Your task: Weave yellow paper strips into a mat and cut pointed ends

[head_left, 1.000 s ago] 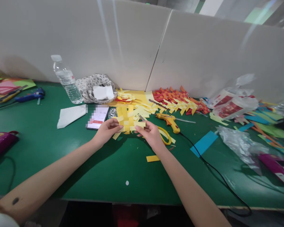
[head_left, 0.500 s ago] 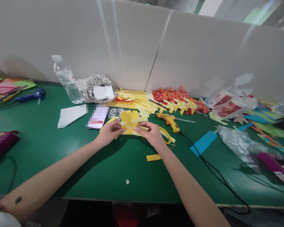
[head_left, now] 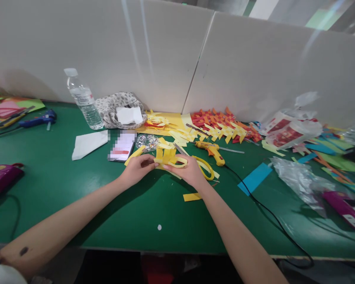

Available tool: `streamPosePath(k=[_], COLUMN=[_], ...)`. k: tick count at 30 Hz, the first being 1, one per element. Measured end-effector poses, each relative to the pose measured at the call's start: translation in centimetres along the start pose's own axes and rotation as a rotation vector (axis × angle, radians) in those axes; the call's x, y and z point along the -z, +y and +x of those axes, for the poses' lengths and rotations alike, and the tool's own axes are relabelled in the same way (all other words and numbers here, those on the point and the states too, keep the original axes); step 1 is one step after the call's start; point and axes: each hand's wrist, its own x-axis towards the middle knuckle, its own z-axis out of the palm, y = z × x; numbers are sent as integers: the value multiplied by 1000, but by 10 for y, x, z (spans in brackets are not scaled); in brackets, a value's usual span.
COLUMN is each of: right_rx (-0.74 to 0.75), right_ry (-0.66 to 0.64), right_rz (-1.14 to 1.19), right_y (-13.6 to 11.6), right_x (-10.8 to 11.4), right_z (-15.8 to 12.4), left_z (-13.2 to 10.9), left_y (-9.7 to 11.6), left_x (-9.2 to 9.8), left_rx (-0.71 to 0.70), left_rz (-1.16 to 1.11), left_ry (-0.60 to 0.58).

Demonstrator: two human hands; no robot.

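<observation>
Between my two hands is a piece of woven yellow paper strips [head_left: 166,154], lifted off the green table. Fingers and thumb of my left hand [head_left: 139,169] pinch its left end. My right hand [head_left: 187,169] is closed on its right side, where a pale strip curls into a loop. Just behind lies a clear round case of small beads or eyes [head_left: 147,142]. To the right of my right hand are scissors with yellow handles [head_left: 207,170], partly hidden by that hand, and a yellow glue gun [head_left: 210,150].
A phone [head_left: 122,146], white paper [head_left: 90,144] and water bottle [head_left: 85,100] stand or lie at left. Red and orange woven paper pieces [head_left: 215,123] line the wall. A blue strip [head_left: 255,178], glue-gun cord [head_left: 263,205] and plastic bag [head_left: 301,179] are at right.
The woven yellow paper has tilted and folded from a flat, facing sheet into a curled shape. Both hands have shifted slightly, coming closer together.
</observation>
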Motion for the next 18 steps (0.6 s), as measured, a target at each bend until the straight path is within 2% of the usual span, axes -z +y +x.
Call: streamPosePath(k=[3, 5, 11, 18], right_rx=[35, 44, -57, -45], right_ry=[55, 44, 0, 8], right_rz=[20, 57, 181, 172], right_y=[-3, -6, -7, -2], right_x=[-1, -1, -1, -4], right_z=[-1, -1, 0, 0], left_z=[-2, -3, -3, -1], left_y=[3, 5, 2, 1], left_x=[-1, -1, -2, 0], left_rx=[-29, -27, -9, -14], left_rz=[53, 28, -56, -17], left_ry=[7, 22, 25, -44])
